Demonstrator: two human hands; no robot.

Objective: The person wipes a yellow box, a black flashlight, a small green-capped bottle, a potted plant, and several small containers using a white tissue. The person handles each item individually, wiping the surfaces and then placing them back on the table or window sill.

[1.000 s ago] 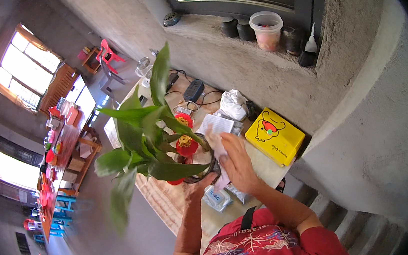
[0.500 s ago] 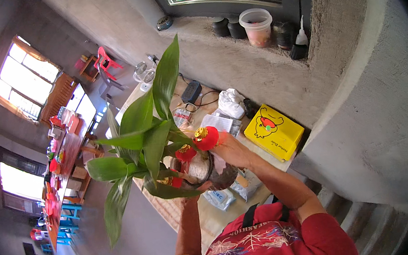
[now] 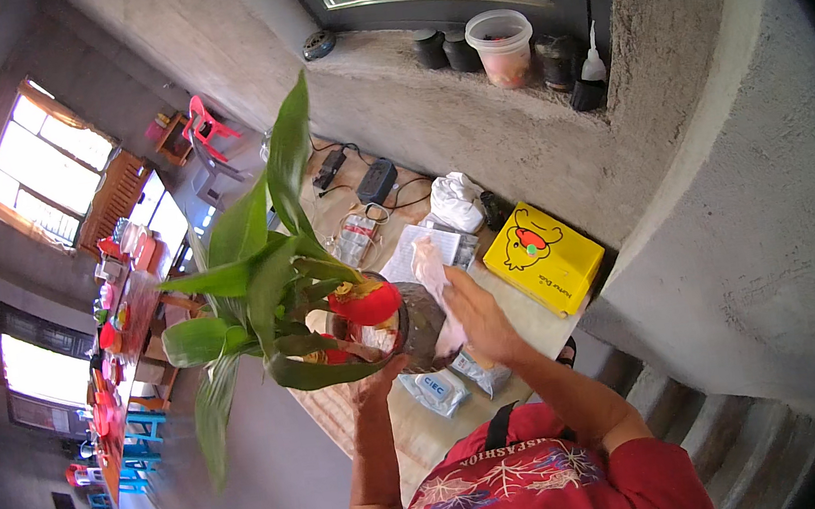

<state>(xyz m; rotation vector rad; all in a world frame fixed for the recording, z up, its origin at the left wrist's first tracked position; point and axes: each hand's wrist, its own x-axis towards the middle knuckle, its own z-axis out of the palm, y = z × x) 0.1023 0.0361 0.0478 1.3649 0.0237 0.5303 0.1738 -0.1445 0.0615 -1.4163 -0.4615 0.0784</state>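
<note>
A leafy green plant point(image 3: 264, 271) stands in a dark glass-like pot point(image 3: 421, 321), tilted toward the left above the table. Red and gold ornaments point(image 3: 369, 303) hang among its stems by the pot's mouth. My left hand point(image 3: 380, 380) grips the pot at its near side, fingers partly hidden beneath the leaves. Against the pot's right side, my right hand point(image 3: 478, 315) presses a pale pink cloth point(image 3: 435, 276), its fingers closed on it.
On the table point(image 3: 324, 402) lie a wipes packet point(image 3: 435, 393), a yellow box point(image 3: 543, 261), a white bundle point(image 3: 457, 202), papers and a black power adapter point(image 3: 377, 181). A clear tub point(image 3: 502, 51) and dark jars line the window sill. Steps point(image 3: 722, 455) descend at lower right.
The pot and plant have shifted slightly left and turned. My right hand has moved from the pot's rim to its outer side, and more of the pink cloth shows.
</note>
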